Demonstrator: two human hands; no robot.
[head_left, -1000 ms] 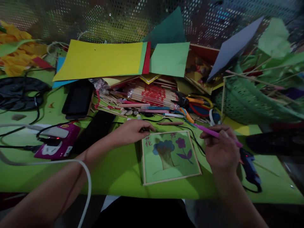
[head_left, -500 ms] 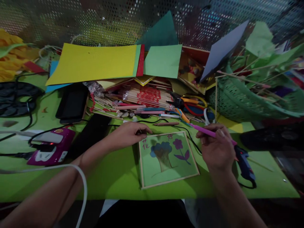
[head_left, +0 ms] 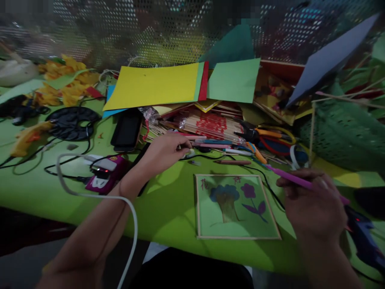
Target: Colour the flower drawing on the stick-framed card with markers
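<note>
My right hand (head_left: 315, 208) is closed around a pink marker pen (head_left: 293, 178), its tip pointing up and left. My left hand (head_left: 165, 156) reaches over the table with thumb and fingers curled together beside a small whitish piece (head_left: 190, 153); whether it is gripped I cannot make out. Between my hands lies a green picture (head_left: 207, 216) with a thin wooden stick border. A tree, a purple flower and written characters are drawn on it. Neither hand touches it. Just above it are a brown pen (head_left: 234, 162) and a small translucent bit (head_left: 195, 163).
Behind are bundled sticks (head_left: 207, 125), scissors (head_left: 276, 138), pliers (head_left: 249, 130) and yellow card (head_left: 156, 86). A green basket (head_left: 345, 128) and a glue gun (head_left: 365, 237) are at right. A purple power strip (head_left: 108, 172), white cable (head_left: 132, 216) and phone (head_left: 126, 130) lie left.
My left hand has left the picture's top left corner and moved up towards the small items. The view has turned left, and my right hand keeps the marker pen.
</note>
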